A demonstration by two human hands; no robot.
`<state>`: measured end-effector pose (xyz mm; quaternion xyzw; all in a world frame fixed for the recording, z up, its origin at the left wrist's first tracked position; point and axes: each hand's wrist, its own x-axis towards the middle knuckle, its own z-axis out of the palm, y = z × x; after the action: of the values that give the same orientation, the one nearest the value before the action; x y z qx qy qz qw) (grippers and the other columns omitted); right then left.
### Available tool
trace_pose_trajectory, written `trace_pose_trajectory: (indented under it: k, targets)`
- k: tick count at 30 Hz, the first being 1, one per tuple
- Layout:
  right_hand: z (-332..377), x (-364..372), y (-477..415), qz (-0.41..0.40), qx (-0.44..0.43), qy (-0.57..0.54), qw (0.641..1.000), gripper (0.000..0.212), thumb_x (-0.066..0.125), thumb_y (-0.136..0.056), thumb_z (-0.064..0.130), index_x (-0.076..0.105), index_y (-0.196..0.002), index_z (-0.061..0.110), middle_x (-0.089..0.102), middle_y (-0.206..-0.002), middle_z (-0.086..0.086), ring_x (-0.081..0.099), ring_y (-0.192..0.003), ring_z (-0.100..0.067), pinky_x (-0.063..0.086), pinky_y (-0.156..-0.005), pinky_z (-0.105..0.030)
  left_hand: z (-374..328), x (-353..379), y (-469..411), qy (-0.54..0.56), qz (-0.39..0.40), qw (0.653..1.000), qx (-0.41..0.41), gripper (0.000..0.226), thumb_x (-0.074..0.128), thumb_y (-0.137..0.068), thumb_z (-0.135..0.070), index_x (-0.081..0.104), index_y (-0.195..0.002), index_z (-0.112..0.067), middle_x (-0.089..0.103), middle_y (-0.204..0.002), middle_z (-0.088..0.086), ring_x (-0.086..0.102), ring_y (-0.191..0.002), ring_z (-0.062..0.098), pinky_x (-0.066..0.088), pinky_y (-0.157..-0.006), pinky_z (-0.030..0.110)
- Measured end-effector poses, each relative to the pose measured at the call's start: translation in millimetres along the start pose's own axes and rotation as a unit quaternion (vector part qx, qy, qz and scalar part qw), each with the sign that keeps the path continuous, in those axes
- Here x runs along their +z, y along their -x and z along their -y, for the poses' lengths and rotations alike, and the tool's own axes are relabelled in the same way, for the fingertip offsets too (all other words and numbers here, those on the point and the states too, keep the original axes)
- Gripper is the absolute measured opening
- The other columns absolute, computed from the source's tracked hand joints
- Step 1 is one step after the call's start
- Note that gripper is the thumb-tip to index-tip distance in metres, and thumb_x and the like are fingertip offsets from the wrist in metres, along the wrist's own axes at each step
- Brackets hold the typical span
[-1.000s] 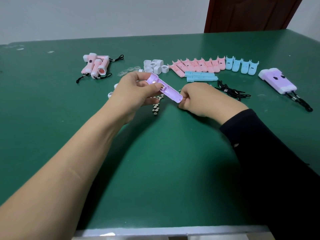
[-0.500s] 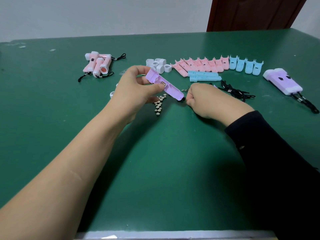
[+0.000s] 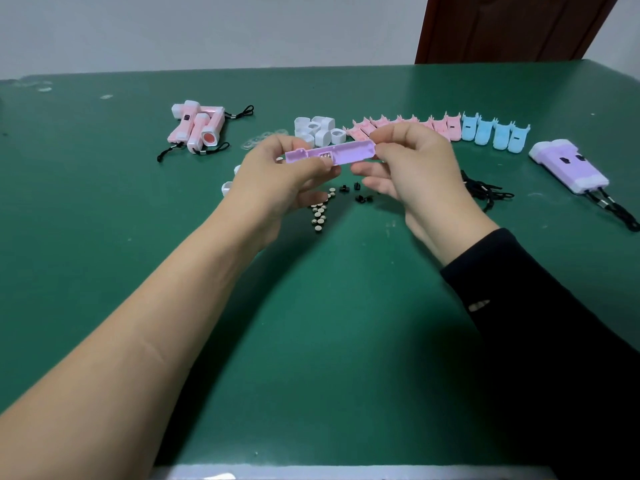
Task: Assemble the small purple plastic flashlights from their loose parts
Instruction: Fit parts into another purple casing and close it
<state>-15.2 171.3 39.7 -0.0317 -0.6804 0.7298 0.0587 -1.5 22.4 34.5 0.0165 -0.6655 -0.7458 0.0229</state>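
**View:** head, single, wide-angle.
**Station:** worn on the person's head, above the near edge of the green table.
**Facing:** forward and down, toward 12 o'clock across the tabletop.
**Range:** close. Both forearms enter from the bottom corners. The left hand and right hand hold the purple shell just above frame centre.
**Far limit:** the table's back edge, slightly bowed, with the grey wall beyond and the brown door at 1 o'clock.

Assembly workbench, green table, sorted parts
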Motion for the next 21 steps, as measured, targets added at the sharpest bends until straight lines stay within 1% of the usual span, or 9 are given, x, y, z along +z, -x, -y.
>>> trace_pose_trajectory:
  k: [2,4,6,7,9,11,14,18,21]
  targets:
    - [1.3,1.2,0.6,0.000,-0.002,-0.022,1.000,0.023,0.043,-0.094,0.000,0.059,-0.085,0.015,0.069,-0.091,-0.005,0.069,-0.060,-0.008,0.053,-0.056,-0.017,0.9,0.3,0.8,-0.029,0.001,1.000,0.006,0.019,0.069,-0.087,-0.007,0.055,-0.098,-0.014,0.071,-0.086,-0.001,0.073,-0.073,0.011,0.050,-0.054,0.019]
    - [1.3,1.2,1.0,0.000,-0.004,-0.031,1.000,0.017,0.050,-0.092,0.005,0.063,-0.087,0.014,0.070,-0.082,-0.001,0.069,-0.062,-0.008,0.053,-0.058,-0.017,1.5,0.1,1.1,-0.083,0.002,0.996,0.021,0.013,0.069,-0.088,-0.013,0.064,-0.100,-0.018,0.070,-0.079,-0.007,0.071,-0.070,0.007,0.046,-0.052,0.015]
    - [-0.1,1.0,0.9,0.000,-0.015,-0.017,1.000,0.008,0.059,-0.090,0.010,0.066,-0.094,0.012,0.072,-0.084,0.000,0.069,-0.066,-0.006,0.053,-0.060,-0.017,2.4,0.8,2.0,-0.118,0.003,0.993,0.032,0.009,0.067,-0.089,-0.017,0.069,-0.096,-0.022,0.071,-0.078,-0.009,0.070,-0.070,0.005,0.044,-0.052,0.012]
    - [-1.2,0.9,0.8,-0.002,-0.022,-0.009,1.000,0.008,0.063,-0.089,0.010,0.066,-0.097,0.011,0.072,-0.086,-0.001,0.070,-0.069,-0.005,0.052,-0.060,-0.016,2.6,1.6,2.6,-0.123,0.004,0.992,0.033,0.008,0.067,-0.089,-0.017,0.070,-0.093,-0.023,0.071,-0.078,-0.010,0.070,-0.070,0.005,0.044,-0.052,0.012]
    - [-3.0,0.7,0.9,-0.005,-0.027,-0.008,1.000,0.011,0.067,-0.087,0.008,0.065,-0.097,0.011,0.072,-0.085,-0.001,0.070,-0.070,-0.004,0.050,-0.060,-0.014,2.7,3.7,4.0,-0.122,0.006,0.992,0.030,0.008,0.067,-0.089,-0.015,0.071,-0.090,-0.022,0.071,-0.077,-0.010,0.069,-0.071,0.005,0.045,-0.053,0.013]
    - [-3.4,0.6,1.0,-0.007,-0.029,-0.012,0.999,0.012,0.067,-0.086,0.005,0.065,-0.097,0.011,0.071,-0.084,-0.001,0.068,-0.067,-0.003,0.050,-0.059,-0.014,1.5,5.1,5.3,-0.119,0.008,0.993,0.025,0.009,0.066,-0.089,-0.013,0.071,-0.088,-0.020,0.071,-0.076,-0.007,0.069,-0.070,0.006,0.046,-0.053,0.014]
    - [-2.5,0.7,1.2,-0.011,-0.034,-0.017,0.999,0.012,0.067,-0.086,0.003,0.065,-0.095,0.012,0.070,-0.082,-0.001,0.066,-0.062,-0.001,0.049,-0.059,-0.013,-0.9,5.6,6.4,-0.110,0.014,0.994,0.015,0.010,0.065,-0.089,-0.010,0.072,-0.088,-0.018,0.070,-0.075,-0.004,0.067,-0.070,0.007,0.047,-0.054,0.015]
    - [-0.7,-0.3,1.5,-0.012,-0.038,-0.020,0.999,0.012,0.066,-0.086,0.003,0.064,-0.093,0.012,0.070,-0.082,-0.002,0.066,-0.061,-0.001,0.049,-0.058,-0.013,-3.9,5.9,7.1,-0.080,0.024,0.996,-0.008,0.009,0.065,-0.089,-0.009,0.071,-0.089,-0.016,0.069,-0.072,-0.003,0.066,-0.067,0.007,0.048,-0.055,0.015]
    - [0.1,-0.9,2.0,-0.009,-0.037,-0.022,0.999,0.012,0.067,-0.086,0.002,0.064,-0.092,0.012,0.069,-0.080,-0.001,0.065,-0.060,-0.001,0.049,-0.058,-0.012,-4.8,6.8,7.6,-0.068,0.024,0.997,-0.017,0.008,0.065,-0.089,-0.009,0.071,-0.090,-0.015,0.068,-0.069,-0.002,0.065,-0.065,0.006,0.047,-0.054,0.015]
